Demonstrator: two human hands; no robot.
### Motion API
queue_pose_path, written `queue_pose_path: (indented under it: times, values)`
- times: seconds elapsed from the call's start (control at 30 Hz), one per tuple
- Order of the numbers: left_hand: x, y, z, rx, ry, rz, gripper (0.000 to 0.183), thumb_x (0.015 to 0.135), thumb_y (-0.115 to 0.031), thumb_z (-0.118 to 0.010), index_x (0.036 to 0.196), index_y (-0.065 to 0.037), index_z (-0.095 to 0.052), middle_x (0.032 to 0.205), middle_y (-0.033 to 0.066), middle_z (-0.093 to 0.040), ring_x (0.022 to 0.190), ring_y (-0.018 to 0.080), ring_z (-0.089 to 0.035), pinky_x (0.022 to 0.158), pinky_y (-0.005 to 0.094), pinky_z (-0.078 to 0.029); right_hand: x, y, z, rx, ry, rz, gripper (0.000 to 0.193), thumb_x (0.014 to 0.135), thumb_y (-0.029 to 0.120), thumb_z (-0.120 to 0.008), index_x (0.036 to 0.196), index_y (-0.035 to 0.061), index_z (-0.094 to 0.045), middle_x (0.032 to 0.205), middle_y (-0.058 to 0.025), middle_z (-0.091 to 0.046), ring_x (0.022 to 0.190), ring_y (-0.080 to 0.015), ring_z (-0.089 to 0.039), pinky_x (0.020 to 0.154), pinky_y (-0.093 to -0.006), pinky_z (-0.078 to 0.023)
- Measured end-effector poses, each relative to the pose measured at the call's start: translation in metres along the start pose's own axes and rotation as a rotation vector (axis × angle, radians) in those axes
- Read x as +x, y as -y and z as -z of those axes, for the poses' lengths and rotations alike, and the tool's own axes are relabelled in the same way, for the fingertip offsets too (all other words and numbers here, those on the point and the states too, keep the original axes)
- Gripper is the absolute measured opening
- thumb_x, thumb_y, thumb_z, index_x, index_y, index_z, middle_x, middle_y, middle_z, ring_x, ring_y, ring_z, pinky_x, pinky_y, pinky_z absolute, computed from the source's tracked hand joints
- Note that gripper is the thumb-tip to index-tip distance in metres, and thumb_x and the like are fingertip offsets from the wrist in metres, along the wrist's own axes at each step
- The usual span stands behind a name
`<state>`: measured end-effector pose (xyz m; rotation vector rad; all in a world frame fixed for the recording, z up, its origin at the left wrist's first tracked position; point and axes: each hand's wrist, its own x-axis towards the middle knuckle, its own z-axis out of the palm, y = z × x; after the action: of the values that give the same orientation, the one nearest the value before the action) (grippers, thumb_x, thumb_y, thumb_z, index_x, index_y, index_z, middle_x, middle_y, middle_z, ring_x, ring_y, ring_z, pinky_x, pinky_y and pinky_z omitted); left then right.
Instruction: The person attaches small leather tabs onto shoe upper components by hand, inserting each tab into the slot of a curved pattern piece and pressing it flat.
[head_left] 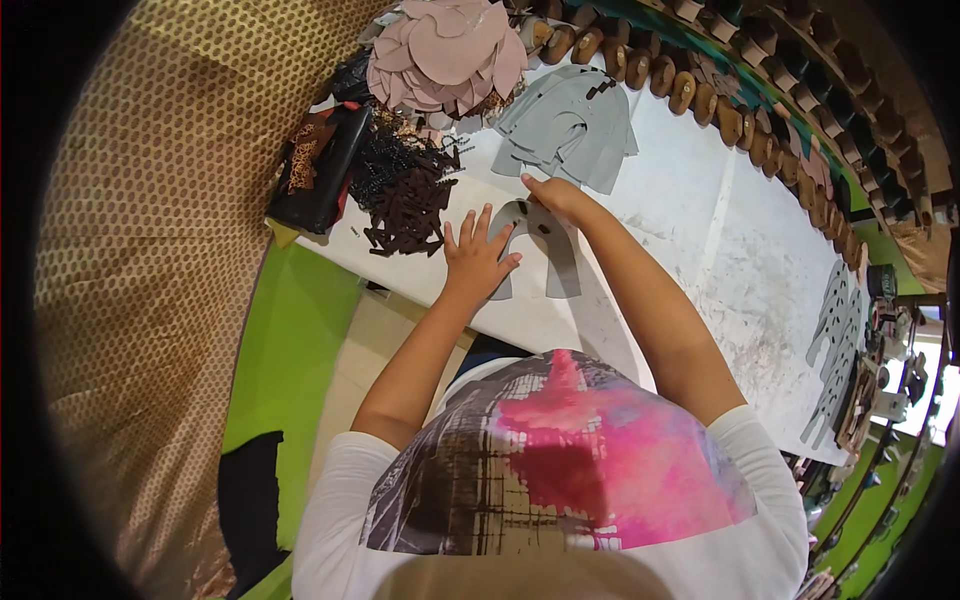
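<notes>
It's a head-worn fisheye looking steeply down over the shirt [590,460], with the left hand [476,265] and right hand [558,198] just above mid-frame. Shirt's pretty close to the lens, table [700,240] farther off, and the view curves into black at the corners.

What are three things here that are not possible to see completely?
In the head view:
Grey piece: part of its left side, hidden by the left hand.
Right hand: whatever it may hold, hidden by the hand itself.
Pink pile: its top, cut off by the upper edge.
</notes>
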<state>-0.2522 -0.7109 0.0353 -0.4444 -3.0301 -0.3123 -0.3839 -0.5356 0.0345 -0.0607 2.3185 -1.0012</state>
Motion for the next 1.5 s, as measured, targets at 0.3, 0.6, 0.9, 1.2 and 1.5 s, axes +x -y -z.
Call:
queue_pose_path:
  times: [0.3, 0.6, 0.9, 1.2, 1.5]
  values:
    - [-0.007, -0.003, -0.004, 0.07, -0.001, -0.033, 0.057, 0.083, -0.056, -0.051, 0.125, -0.019, -0.055, 0.147, 0.0128, -0.028, 0.133, 0.0341, -0.025, 0.104, 0.0636, -0.009, 0.006, 0.0, -0.013, -0.319, 0.207, 0.232, 0.017, 0.074, 0.023, -0.063, 0.085, 0.0131, -0.07, 0.08, -0.0095, -0.068, 0.074, -0.023, -0.065, 0.065, -0.0334, -0.05]
    - [-0.007, -0.009, 0.002, 0.132, 0.229, 0.092, 0.055, 0.083, -0.056, -0.051, 0.126, -0.022, -0.055, 0.148, 0.0128, -0.027, 0.135, 0.0343, -0.023, 0.105, 0.0619, -0.009, -0.002, 0.008, -0.013, -0.336, 0.139, 0.36, 0.023, 0.063, 0.018, -0.071, 0.085, 0.0142, -0.071, 0.082, -0.0054, -0.069, 0.079, -0.022, -0.065, 0.069, -0.0338, -0.05]
    - [-0.012, -0.006, -0.006, -0.008, 0.15, 0.111, 0.058, 0.086, -0.058, -0.044, 0.134, -0.026, -0.045, 0.148, 0.0145, -0.023, 0.136, 0.0359, -0.018, 0.104, 0.0644, -0.005, -0.007, 0.013, -0.016, -0.473, 0.138, 0.422, 0.014, 0.069, 0.017, -0.064, 0.08, 0.0099, -0.069, 0.076, -0.0102, -0.066, 0.071, -0.0267, -0.062, 0.064, -0.0366, -0.048]
    - [-0.014, -0.005, -0.019, 0.014, 0.084, 0.098, 0.065, 0.087, -0.058, -0.043, 0.141, -0.024, -0.032, 0.149, 0.0133, -0.023, 0.137, 0.0355, -0.017, 0.105, 0.0626, -0.003, -0.002, 0.017, -0.013, -0.63, 0.085, 0.351, 0.023, 0.074, 0.021, -0.059, 0.09, 0.0094, -0.071, 0.091, -0.0149, -0.067, 0.085, -0.0326, -0.064, 0.073, -0.0417, -0.05]
    - [-0.016, -0.005, -0.02, 0.059, 0.003, 0.043, 0.062, 0.086, -0.056, -0.046, 0.139, -0.023, -0.037, 0.146, 0.0157, -0.028, 0.134, 0.0363, -0.023, 0.106, 0.0608, -0.001, 0.001, 0.01, -0.005, -0.511, 0.089, 0.372, 0.025, 0.074, 0.021, -0.058, 0.092, 0.0093, -0.071, 0.09, -0.0163, -0.067, 0.085, -0.0333, -0.064, 0.075, -0.04, -0.05]
